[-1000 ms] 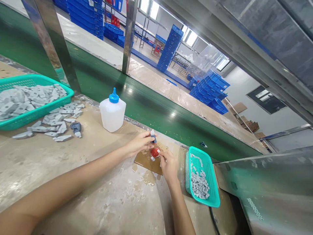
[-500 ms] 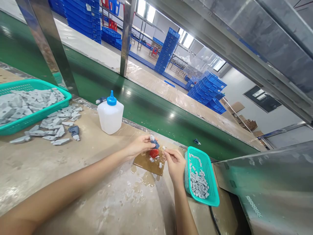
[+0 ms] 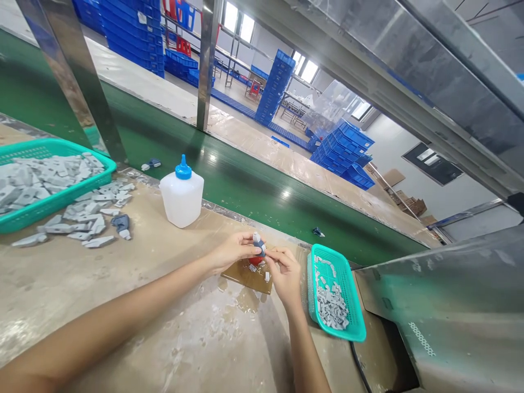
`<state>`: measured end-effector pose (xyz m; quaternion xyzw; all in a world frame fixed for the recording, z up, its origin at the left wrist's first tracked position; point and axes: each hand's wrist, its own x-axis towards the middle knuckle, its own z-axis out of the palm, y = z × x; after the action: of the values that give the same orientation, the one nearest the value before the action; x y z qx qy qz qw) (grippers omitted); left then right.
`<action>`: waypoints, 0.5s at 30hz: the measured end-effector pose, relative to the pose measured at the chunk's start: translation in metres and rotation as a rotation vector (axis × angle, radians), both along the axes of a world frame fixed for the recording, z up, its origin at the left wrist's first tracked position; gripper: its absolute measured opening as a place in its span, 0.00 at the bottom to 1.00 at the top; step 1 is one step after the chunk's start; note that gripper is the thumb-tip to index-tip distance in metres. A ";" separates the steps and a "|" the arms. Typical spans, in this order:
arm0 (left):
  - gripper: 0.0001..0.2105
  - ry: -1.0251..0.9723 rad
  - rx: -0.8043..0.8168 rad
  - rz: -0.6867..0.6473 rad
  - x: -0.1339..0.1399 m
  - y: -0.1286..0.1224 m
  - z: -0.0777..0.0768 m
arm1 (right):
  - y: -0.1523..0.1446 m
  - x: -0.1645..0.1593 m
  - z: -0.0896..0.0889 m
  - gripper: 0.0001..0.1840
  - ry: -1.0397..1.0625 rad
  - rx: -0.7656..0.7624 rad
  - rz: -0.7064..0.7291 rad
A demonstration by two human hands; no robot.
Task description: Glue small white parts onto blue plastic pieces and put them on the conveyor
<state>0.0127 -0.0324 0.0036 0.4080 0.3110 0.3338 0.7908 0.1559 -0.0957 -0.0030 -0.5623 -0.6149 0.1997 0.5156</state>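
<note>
My left hand (image 3: 239,251) pinches a dark blue-grey plastic part (image 3: 259,245) with a light grey tip pointing up. My right hand (image 3: 284,270) is closed at that part's right side, its fingertips pressing a small light grey piece (image 3: 263,248) against it; the fingers partly cover this piece. Below both hands lies a wet brown board (image 3: 241,277), bearing a red round object (image 3: 256,261) and a few small grey pieces (image 3: 267,277). Left of my hands stands a white squeeze bottle (image 3: 181,199) with a blue nozzle cap.
A green basket (image 3: 57,199) of grey parts sits at left, with loose grey parts (image 3: 96,218) and one dark part (image 3: 121,225) beside it. Another green basket (image 3: 360,305) with small grey pieces is at right. Beyond runs a green conveyor belt (image 3: 245,196) carrying dark parts (image 3: 318,232).
My right hand has moved left, bringing the small grey piece from apart to against the dark part in my left hand. Dark parts on the belt have shifted left.
</note>
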 end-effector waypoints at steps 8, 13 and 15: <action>0.17 0.034 -0.032 0.097 0.004 0.000 -0.005 | 0.000 -0.005 0.000 0.13 -0.131 -0.005 0.048; 0.19 0.171 0.127 0.188 -0.003 0.014 -0.008 | 0.002 0.049 0.013 0.17 -0.325 0.016 -0.194; 0.20 0.282 0.273 0.221 -0.011 0.028 -0.009 | -0.004 0.086 0.016 0.19 -0.483 -0.188 -0.301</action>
<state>0.0021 -0.0042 -0.0052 0.5175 0.4130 0.3971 0.6356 0.2419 -0.1000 0.0134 -0.7237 -0.6081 0.0377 0.3240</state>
